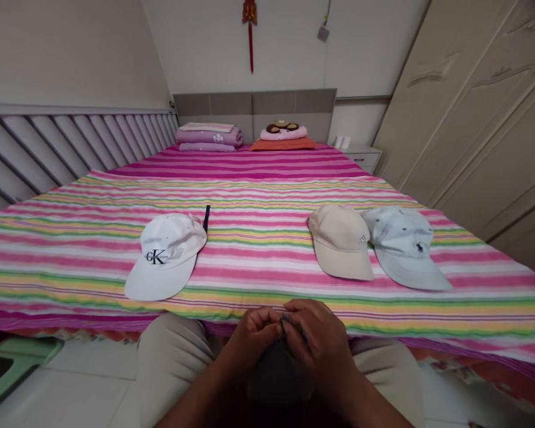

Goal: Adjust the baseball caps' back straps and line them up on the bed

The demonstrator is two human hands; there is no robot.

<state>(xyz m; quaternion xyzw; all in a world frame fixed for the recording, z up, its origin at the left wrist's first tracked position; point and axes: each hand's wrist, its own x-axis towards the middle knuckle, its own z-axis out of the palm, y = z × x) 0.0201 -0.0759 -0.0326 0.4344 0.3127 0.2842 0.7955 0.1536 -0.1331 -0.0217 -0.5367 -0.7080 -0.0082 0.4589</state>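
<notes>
Both of my hands are closed on a dark grey cap held low over my lap. My left hand pinches its upper edge between thumb and fingers. Beside it, my right hand grips the same edge from the other side, and the fingertips nearly meet. Much of the cap lies in shadow, partly behind my hands. On the bed ahead, a white cap with black letters sits to the left, its dark strap sticking up. A beige cap and a pale blue cap rest touching on the right.
A striped sheet covers the bed in front of my knees. Folded purple bedding and a pink-and-orange pile lie by the headboard. A rail runs along the left; a wardrobe stands right. A green stool is lower left.
</notes>
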